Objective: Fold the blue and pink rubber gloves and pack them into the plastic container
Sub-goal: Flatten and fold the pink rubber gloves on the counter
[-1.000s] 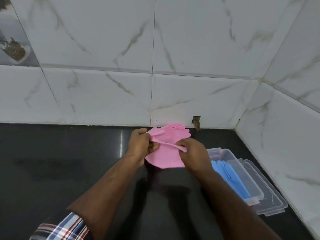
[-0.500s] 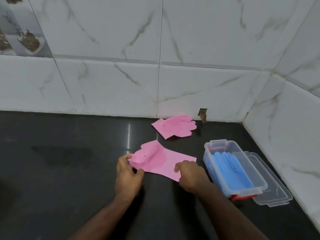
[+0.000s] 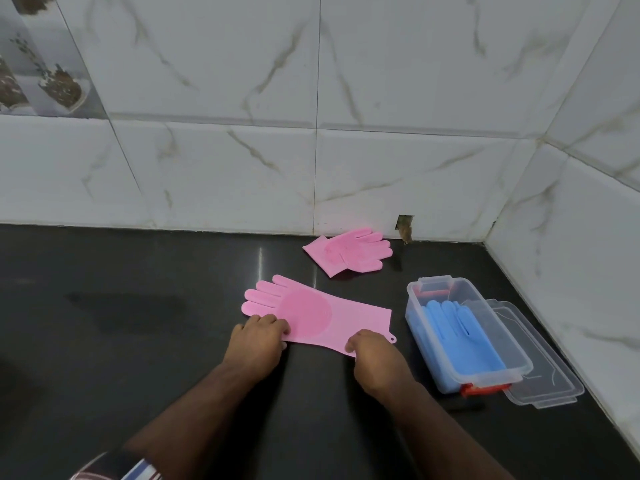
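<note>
A pink rubber glove (image 3: 322, 311) lies flat on the black counter, fingers pointing left, bristled palm up. My left hand (image 3: 258, 337) presses its near edge by the fingers. My right hand (image 3: 372, 349) holds down its cuff corner. A second pink glove (image 3: 349, 251) lies folded near the back wall. The clear plastic container (image 3: 414, 306) stands at the right with blue gloves (image 3: 460, 330) inside.
The container's clear lid (image 3: 540, 372) lies beside it against the right tiled wall (image 3: 588, 254). The tiled back wall (image 3: 311, 168) has a small hole (image 3: 404, 228) near the second glove. The black counter (image 3: 121, 323) stretches left.
The glove was lifted in both hands, then laid on the counter with its fingers curled. Now it lies spread out flat with the fingers straight.
</note>
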A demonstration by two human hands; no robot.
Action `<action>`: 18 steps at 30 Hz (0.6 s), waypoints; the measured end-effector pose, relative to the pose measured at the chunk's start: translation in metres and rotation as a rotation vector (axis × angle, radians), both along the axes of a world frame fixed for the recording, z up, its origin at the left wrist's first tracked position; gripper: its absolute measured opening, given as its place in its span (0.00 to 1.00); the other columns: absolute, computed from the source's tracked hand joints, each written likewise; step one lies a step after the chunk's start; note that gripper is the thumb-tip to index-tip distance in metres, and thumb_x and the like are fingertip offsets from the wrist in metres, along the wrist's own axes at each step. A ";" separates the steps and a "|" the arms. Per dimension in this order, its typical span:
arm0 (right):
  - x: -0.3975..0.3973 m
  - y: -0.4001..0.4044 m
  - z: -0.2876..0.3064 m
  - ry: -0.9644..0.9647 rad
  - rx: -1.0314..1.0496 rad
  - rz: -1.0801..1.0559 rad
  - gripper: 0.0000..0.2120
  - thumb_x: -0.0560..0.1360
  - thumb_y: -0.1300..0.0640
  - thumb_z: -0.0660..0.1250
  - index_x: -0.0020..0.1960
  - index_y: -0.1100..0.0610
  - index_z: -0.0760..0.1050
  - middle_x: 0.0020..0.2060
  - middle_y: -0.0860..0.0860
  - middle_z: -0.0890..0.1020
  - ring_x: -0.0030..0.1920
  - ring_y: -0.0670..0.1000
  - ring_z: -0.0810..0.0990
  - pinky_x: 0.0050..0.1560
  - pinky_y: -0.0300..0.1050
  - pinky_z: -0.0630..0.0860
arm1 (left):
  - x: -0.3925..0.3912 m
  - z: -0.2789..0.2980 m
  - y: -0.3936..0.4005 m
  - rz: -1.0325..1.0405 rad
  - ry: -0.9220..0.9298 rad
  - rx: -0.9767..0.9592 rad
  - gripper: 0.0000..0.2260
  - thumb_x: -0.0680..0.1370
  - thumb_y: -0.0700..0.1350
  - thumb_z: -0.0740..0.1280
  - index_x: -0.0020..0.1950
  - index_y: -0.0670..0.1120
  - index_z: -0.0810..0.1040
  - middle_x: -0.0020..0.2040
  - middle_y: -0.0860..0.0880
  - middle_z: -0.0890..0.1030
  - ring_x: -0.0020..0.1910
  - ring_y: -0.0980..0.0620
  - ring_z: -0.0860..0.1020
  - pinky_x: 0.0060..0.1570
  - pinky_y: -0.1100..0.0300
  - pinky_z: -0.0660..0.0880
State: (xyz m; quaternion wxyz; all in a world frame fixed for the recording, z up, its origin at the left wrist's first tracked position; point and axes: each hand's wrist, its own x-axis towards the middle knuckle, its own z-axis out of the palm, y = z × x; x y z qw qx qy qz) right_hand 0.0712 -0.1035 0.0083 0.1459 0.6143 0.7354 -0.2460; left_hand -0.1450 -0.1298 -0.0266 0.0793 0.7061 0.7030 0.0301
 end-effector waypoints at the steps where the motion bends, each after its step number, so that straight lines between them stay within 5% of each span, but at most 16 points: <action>1: 0.000 0.003 0.000 -0.009 -0.018 -0.003 0.25 0.76 0.65 0.67 0.72 0.55 0.70 0.69 0.54 0.73 0.67 0.54 0.73 0.71 0.48 0.67 | -0.001 0.000 0.001 -0.008 0.012 0.010 0.13 0.80 0.50 0.61 0.64 0.56 0.74 0.63 0.55 0.77 0.61 0.49 0.73 0.55 0.52 0.67; 12: 0.006 -0.013 -0.007 0.037 0.167 0.017 0.21 0.76 0.66 0.65 0.67 0.52 0.73 0.62 0.52 0.77 0.59 0.52 0.76 0.64 0.47 0.73 | -0.003 -0.006 0.005 -0.075 0.127 0.103 0.09 0.80 0.48 0.59 0.56 0.53 0.77 0.53 0.53 0.78 0.53 0.48 0.75 0.46 0.54 0.66; 18: 0.017 -0.033 -0.010 0.035 0.355 0.016 0.16 0.77 0.60 0.65 0.63 0.51 0.76 0.58 0.51 0.79 0.57 0.51 0.76 0.60 0.46 0.76 | -0.004 -0.006 -0.007 -0.135 0.032 0.075 0.09 0.78 0.46 0.57 0.49 0.49 0.77 0.47 0.51 0.78 0.47 0.47 0.76 0.42 0.54 0.71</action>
